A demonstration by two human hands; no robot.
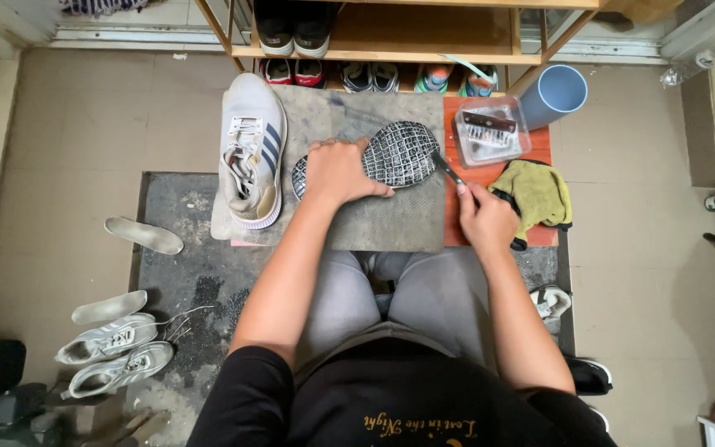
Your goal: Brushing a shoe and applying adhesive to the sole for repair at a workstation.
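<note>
Rubber patterned sole pinned under flat left hand; right hand gripping thin metal tool.

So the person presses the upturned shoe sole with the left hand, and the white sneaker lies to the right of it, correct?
Not quite. The head view shows the white sneaker to the left of the upturned sole. The left hand does press the sole.
</note>
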